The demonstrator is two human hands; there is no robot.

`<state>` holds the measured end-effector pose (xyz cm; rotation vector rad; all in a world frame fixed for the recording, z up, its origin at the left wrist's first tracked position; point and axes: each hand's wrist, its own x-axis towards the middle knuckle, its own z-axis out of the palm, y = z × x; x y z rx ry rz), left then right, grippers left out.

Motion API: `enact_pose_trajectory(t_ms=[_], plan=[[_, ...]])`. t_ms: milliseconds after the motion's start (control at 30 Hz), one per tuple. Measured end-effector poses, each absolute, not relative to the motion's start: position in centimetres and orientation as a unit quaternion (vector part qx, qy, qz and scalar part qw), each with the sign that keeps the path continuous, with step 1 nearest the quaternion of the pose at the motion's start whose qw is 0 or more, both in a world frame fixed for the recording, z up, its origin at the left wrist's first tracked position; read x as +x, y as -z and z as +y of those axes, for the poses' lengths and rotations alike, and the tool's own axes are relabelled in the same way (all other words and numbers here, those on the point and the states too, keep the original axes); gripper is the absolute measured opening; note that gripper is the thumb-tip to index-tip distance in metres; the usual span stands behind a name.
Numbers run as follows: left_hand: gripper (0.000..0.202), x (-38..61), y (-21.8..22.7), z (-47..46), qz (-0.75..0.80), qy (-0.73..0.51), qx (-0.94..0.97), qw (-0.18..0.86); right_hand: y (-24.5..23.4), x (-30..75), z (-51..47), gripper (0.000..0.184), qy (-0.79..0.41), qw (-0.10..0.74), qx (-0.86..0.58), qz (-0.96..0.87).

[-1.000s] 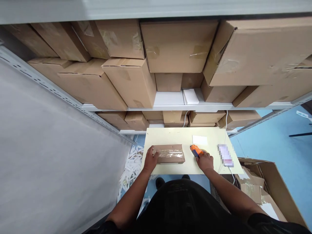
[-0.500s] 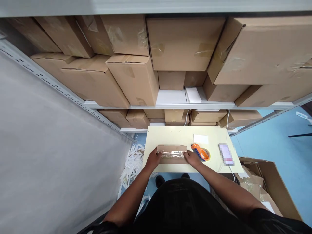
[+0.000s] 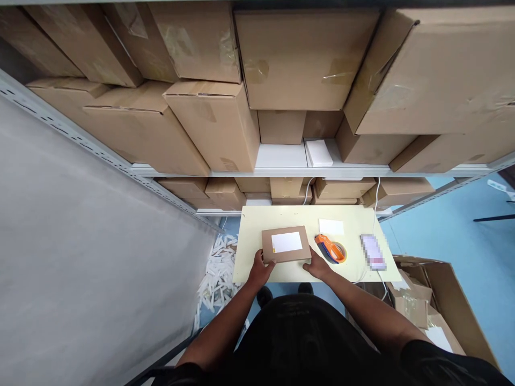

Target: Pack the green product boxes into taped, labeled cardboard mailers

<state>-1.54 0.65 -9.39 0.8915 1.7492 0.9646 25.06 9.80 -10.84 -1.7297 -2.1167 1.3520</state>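
Observation:
A small cardboard box (image 3: 267, 244) with a white label (image 3: 287, 242) on its upper face is over the pale yellow table, slightly tilted. My left hand (image 3: 260, 268) grips its near left corner, thumb on the front edge and fingers round the side. At the near right corner, my right hand (image 3: 317, 265) holds the box's side, its thumb by the front edge and its fingers partly hidden. An orange and blue tape dispenser (image 3: 330, 249) with a roll of tape lies just right of my right hand.
On the table (image 3: 249, 220) lie a white card (image 3: 331, 227) and a blurred phone (image 3: 373, 252) with a white cable. Cardboard boxes (image 3: 306, 59) fill the shelves ahead. An open carton (image 3: 454, 300) holding boxes stands right; white scraps (image 3: 219, 271) litter the floor left.
The box has been turned over: its shiny taped side faced up before, and now the labelled face does. Both hands have shifted to its near corners. The view has tilted slightly.

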Motion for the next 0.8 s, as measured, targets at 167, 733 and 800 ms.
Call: enact_pose_trajectory(t_ms=[167, 733, 800], plan=[[0.059, -2.4, 8.6, 0.9, 0.724, -0.380, 0.404, 0.410, 10.3, 27.1, 9.8, 0.066, -0.380, 0.055, -0.563, -0.731], [0.028, 5.7, -0.3, 10.2, 0.610, -0.253, 0.649, 0.379, 8.9, 34.0, 10.6, 0.037, -0.406, 0.130, -0.662, -0.617], [0.035, 7.5, -0.2, 13.0, 0.616, -0.241, 0.624, 0.417, 7.7, 34.6, 9.6, 0.037, -0.510, 0.187, -0.623, -0.564]])
